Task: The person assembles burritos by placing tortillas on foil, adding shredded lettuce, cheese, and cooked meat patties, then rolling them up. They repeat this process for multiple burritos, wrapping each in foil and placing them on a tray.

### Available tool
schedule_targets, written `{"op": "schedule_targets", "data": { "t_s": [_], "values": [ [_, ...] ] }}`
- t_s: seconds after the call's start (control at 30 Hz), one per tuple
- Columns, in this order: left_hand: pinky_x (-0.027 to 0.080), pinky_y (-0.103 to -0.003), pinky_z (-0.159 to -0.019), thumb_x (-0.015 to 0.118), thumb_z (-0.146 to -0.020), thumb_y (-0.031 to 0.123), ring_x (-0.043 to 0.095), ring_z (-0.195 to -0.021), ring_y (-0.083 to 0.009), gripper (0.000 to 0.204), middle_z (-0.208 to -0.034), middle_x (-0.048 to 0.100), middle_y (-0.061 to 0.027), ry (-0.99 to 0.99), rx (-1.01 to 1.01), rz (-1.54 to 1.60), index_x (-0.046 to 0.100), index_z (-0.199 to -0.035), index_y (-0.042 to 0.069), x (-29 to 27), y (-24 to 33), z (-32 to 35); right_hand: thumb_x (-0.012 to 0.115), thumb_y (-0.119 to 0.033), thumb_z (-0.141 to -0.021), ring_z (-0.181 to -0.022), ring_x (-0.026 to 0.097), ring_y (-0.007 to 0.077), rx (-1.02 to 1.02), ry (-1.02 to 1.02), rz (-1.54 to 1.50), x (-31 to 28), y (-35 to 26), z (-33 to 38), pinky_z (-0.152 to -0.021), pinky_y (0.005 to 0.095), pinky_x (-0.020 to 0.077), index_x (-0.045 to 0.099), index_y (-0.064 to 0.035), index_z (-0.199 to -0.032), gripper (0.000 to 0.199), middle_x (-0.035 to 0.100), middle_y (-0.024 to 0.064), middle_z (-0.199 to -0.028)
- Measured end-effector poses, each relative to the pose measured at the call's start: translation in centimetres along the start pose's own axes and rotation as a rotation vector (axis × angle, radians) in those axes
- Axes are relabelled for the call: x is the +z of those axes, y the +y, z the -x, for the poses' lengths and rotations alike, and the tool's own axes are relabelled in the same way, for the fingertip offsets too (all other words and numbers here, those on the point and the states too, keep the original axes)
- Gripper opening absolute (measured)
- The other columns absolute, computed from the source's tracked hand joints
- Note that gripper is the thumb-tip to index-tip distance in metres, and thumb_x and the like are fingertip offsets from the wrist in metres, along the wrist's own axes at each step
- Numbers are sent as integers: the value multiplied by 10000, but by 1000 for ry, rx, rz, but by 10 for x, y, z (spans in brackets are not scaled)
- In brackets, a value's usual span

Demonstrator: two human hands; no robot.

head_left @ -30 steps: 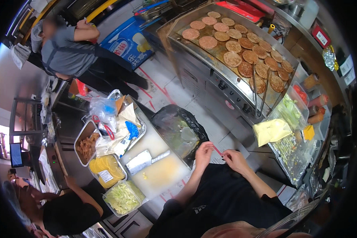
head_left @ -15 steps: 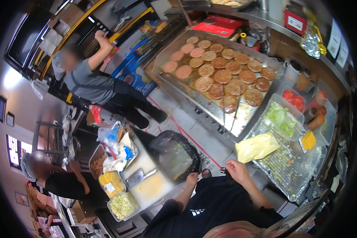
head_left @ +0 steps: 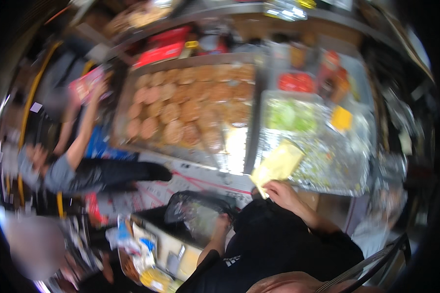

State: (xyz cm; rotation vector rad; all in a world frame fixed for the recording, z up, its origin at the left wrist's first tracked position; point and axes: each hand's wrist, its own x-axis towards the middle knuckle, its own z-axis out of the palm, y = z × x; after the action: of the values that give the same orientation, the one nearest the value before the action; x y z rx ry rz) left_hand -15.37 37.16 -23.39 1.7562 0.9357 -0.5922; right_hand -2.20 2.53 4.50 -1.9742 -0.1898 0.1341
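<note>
A flat pale-yellow sheet (head_left: 278,163), like wrapping paper, lies at an angle over the near left edge of a foil-lined tray (head_left: 322,183). My right hand (head_left: 281,194) is closed at the sheet's near corner, thumb and fingers pinching it. My left hand (head_left: 222,222) hangs beside a bin lined with a black bag (head_left: 193,212); its fingers are smeared, and nothing clear shows in them. Scraps of greens litter the wire rack in the tray. Behind the rack stand a tub of shredded lettuce (head_left: 291,115) and a yellow square slice (head_left: 341,118), perhaps cheese.
A griddle (head_left: 181,61) full of round patties (head_left: 190,111) lies ahead. Red tomato slices (head_left: 296,82) and sauce bottles (head_left: 330,68) stand behind the lettuce. A co-worker (head_left: 63,171) at left raises a red-and-white packet (head_left: 87,85). A cutting board (head_left: 189,261) with a cleaver is at lower left.
My view has turned right, so the griddle and tray now sit squarer ahead. My right hand has come up to the yellow sheet and taken its corner. The co-worker's packet shows more fully.
</note>
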Motion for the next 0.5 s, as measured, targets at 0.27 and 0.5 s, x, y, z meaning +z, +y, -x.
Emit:
{"op": "schedule_targets", "data": {
  "t_s": [0.27,0.5],
  "values": [
    [469,-286,-450,572,-887,66,552,-556,-147,27,-668,565,-20,-313,456,-173,565,-886,92,24,-23,-126,569,-122,-887,-833,631,339,162,44,-35,14,-15,15,-724,409,486,601,-20,-985,145,653,155,-920],
    [441,-282,-424,556,-897,124,545,-521,-159,108,-692,592,-36,-461,-275,415,604,-800,121,26,-24,-89,552,-162,-873,-822,639,331,216,42,-47,9,12,23,-725,413,486,618,-56,-962,153,659,139,-855]
  ]
}}
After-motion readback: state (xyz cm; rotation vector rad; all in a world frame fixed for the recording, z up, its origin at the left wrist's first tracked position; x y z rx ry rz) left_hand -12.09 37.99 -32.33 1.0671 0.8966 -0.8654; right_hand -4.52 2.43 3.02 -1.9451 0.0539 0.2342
